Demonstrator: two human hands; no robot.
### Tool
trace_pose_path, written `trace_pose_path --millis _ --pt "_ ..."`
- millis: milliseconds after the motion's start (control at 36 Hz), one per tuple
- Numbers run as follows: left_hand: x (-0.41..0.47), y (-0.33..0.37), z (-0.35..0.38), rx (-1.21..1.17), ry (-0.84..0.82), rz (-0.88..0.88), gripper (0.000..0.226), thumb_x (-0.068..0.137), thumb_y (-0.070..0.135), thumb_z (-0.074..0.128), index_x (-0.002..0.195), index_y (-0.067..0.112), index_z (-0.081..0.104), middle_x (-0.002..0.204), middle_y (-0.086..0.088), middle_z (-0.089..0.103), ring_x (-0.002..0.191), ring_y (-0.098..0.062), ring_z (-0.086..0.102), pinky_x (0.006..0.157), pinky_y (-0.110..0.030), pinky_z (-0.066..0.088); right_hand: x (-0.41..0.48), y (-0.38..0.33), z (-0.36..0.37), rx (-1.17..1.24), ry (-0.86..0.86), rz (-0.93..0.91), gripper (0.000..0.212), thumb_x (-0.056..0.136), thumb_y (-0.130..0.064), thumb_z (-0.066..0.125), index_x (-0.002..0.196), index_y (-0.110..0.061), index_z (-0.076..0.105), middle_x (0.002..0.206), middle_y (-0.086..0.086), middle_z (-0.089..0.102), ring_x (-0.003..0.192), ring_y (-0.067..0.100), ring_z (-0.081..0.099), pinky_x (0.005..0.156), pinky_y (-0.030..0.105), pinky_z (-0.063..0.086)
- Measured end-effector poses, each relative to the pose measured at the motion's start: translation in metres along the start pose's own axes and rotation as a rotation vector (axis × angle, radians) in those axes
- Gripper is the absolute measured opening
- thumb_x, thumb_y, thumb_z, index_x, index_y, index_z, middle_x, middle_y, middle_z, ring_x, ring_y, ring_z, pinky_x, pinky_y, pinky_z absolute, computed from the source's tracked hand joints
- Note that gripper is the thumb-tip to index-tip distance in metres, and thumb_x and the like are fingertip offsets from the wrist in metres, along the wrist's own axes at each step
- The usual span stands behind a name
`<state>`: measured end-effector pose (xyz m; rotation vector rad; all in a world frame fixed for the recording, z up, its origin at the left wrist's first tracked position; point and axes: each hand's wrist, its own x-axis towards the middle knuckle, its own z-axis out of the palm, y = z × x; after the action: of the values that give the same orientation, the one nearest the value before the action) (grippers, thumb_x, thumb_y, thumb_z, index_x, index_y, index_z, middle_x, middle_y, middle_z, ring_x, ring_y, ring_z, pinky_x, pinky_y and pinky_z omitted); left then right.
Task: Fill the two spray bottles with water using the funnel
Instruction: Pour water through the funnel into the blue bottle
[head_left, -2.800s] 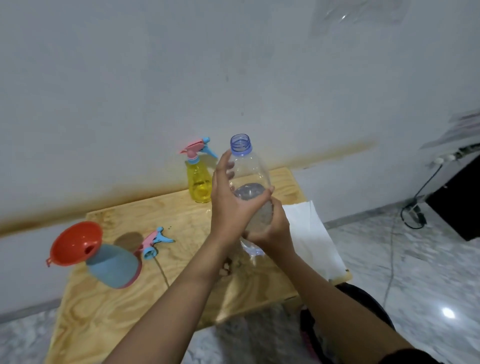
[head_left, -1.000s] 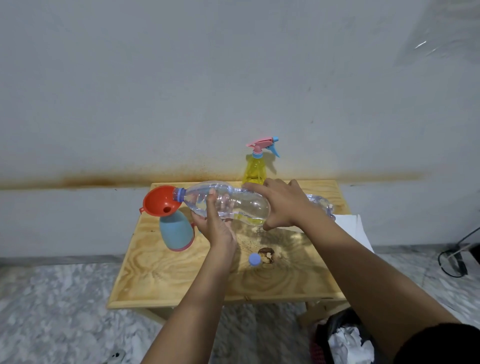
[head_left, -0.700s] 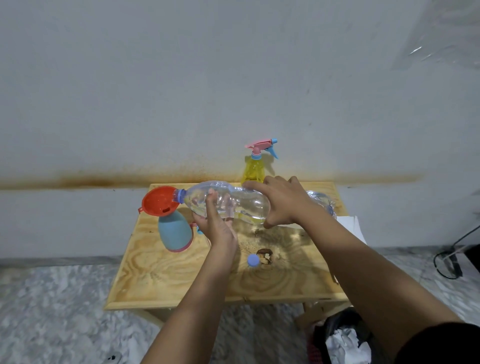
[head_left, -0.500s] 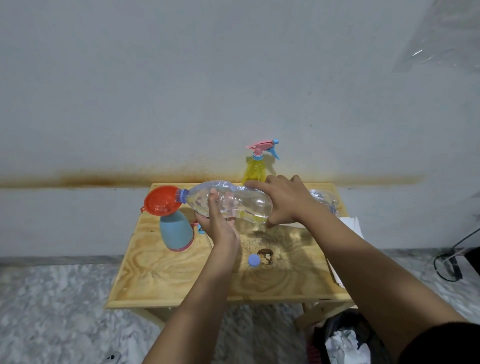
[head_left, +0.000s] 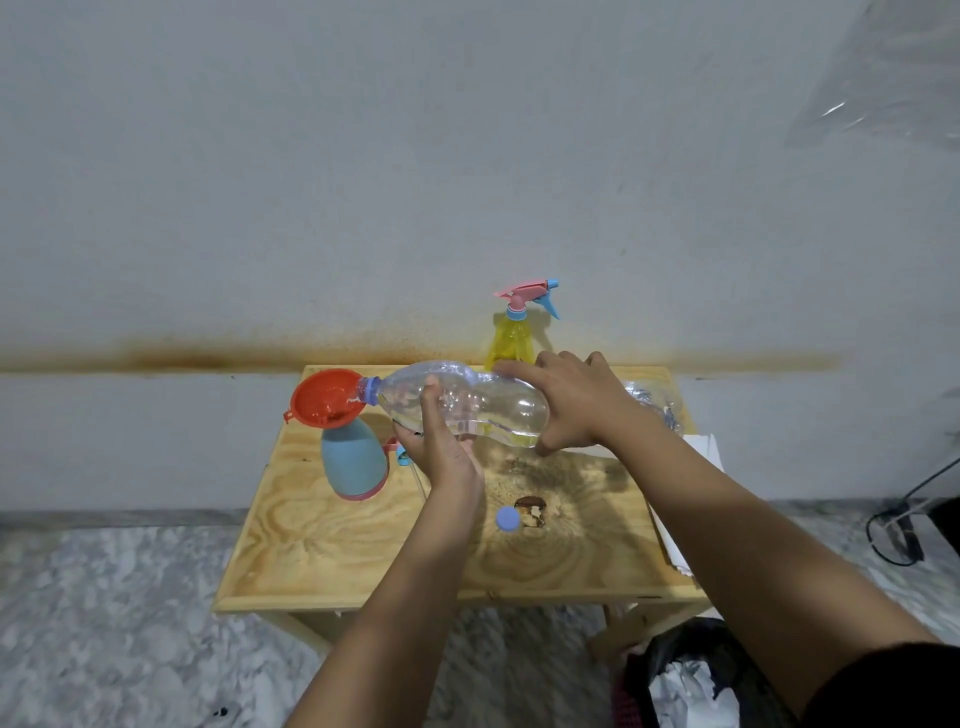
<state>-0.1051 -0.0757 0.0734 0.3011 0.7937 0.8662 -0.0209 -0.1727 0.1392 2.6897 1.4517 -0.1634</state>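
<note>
Two grips clasp the clear bottle (head_left: 483, 402) mid-frame: left grip (head_left: 441, 452) curled beneath, right grip (head_left: 576, 402) curled over its base, hiding the bottom of the yellow spray bottle (head_left: 511, 338).

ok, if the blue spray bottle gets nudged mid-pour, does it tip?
Probably tippy: the wide orange funnel sits atop the narrow neck of the blue spray bottle, and both the left hand and right hand hold the clear bottle, not it. Its broad base should help. Weight unclear: the body is opaque.
</note>
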Motion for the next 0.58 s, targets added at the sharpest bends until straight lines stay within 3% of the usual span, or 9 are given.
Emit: trace_pose_path --millis 167,250,306,417,500,583 --pt "0.002 -0.001 -0.004 0.058 -0.004 -0.001 0.062 0.083 0.023 0.07 0.135 0.033 0.038 0.123 0.001 0.06 0.109 -0.017 0.06 0.095 -0.049 0.048 0.0 -0.001 0.007 0.019 -0.011 0.005 0.098 0.064 -0.044 0.077 0.142 -0.044 0.017 0.125 0.002 0.045 0.115 0.025 0.044 0.092 0.043 0.032" --pt "0.003 0.001 -0.006 0.072 -0.005 -0.001 0.054 0.083 0.023 0.071 0.127 0.035 0.041 0.126 0.002 0.058 0.113 -0.019 0.059 0.095 -0.048 0.048 0.0 -0.002 0.011 0.039 -0.012 0.011 0.099 0.063 -0.044 0.076 0.142 -0.044 0.017 0.124 0.002 0.045 0.115 0.025 0.044 0.091 0.043 0.032" --pt "0.004 0.002 -0.006 0.088 -0.012 0.011 0.054 0.083 0.022 0.071 0.125 0.037 0.041 0.129 0.002 0.057 0.105 -0.014 0.061 0.092 -0.045 0.048 0.0 -0.002 0.014 0.062 -0.009 0.016 0.099 0.062 -0.043 0.076 0.142 -0.045 0.017 0.122 0.002 0.045 0.114 0.025 0.044 0.09 0.042 0.032" --pt "0.007 0.004 -0.008 0.138 -0.029 0.043 0.045 0.081 0.021 0.073 0.112 0.039 0.046 0.118 0.003 0.063 0.099 -0.015 0.064 0.092 -0.047 0.049 0.0 -0.003 0.021 0.11 0.001 0.026 0.099 0.062 -0.041 0.077 0.141 -0.045 0.017 0.119 0.001 0.045 0.114 0.024 0.043 0.088 0.042 0.031" --pt "0.011 0.005 -0.01 0.18 -0.05 0.07 0.058 0.072 0.028 0.078 0.122 0.035 0.049 0.118 0.002 0.065 0.102 -0.018 0.065 0.091 -0.046 0.05 0.0 -0.004 0.027 0.159 0.012 0.033 0.099 0.062 -0.041 0.076 0.141 -0.046 0.017 0.117 0.001 0.045 0.113 0.024 0.044 0.088 0.041 0.031" --pt "0.014 0.007 -0.01 0.23 -0.08 0.122 0.061 0.077 0.021 0.076 0.13 0.03 0.048 0.099 0.006 0.067 0.08 -0.013 0.068 0.079 -0.038 0.05 -0.002 -0.004 0.035 0.21 0.035 0.042 0.1 0.063 -0.042 0.076 0.142 -0.046 0.016 0.117 0.001 0.044 0.112 0.024 0.044 0.087 0.041 0.032"
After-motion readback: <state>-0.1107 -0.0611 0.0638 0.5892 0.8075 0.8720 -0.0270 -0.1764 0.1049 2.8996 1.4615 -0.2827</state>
